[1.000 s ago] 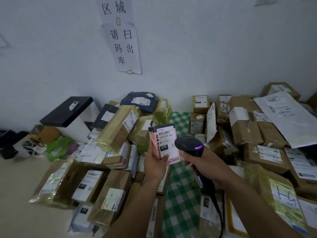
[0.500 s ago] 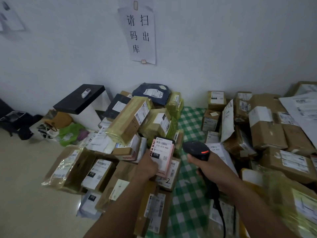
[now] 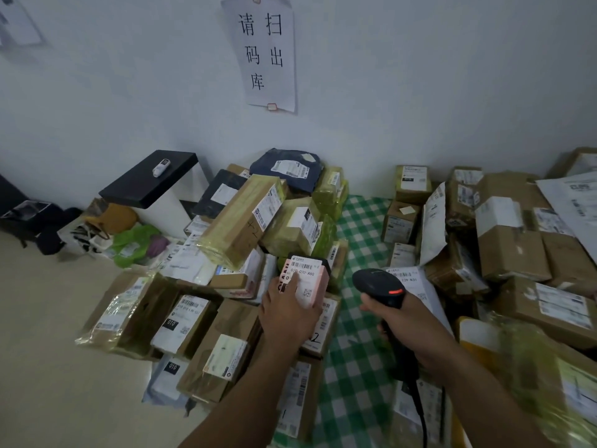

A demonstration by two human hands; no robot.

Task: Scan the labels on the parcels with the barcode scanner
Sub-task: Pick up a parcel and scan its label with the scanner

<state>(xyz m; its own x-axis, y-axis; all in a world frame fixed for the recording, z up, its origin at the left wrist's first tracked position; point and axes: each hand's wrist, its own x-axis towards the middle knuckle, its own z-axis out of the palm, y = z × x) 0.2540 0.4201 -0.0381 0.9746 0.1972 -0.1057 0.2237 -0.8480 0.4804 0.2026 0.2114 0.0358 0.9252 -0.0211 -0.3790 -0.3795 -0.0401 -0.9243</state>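
Fingers (image 3: 287,287) of the left hand (image 3: 286,315) are curled round a pink parcel (image 3: 315,286). The thumb lies on its white label (image 3: 305,273), which faces up. You can read bars and numbers on it. The right hand (image 3: 403,321) grips a black scanner (image 3: 378,279) by the handle, with its fingers (image 3: 371,307) wrapped tight round it. A small red light (image 3: 395,291) glows on the scanner's head. A black cord (image 3: 421,415) hangs from the handle. The scanner is just beside the pink parcel, on its right, and the two do not touch.

A green checked cloth (image 3: 358,227) covers the bench. A bare strip of it runs down the middle from the back edge to the front edge. The pink parcel is held low over the left side of that strip, right above the left pile (image 3: 239,218) of parcels. Many of these are brown boxes wrapped in yellow tape, each with a white label. The right pile (image 3: 510,250) fills the right side of the bench, mostly brown boxes and a few white bags.

Past the left edge stands a white bin (image 3: 171,211) with a black lid (image 3: 148,181). A small white thing (image 3: 160,166) lies on the lid. Some bags (image 3: 129,237) sit on the floor (image 3: 48,350) beside it. A paper sign (image 3: 268,53) with black writing hangs on the wall (image 3: 420,76) behind the bench.
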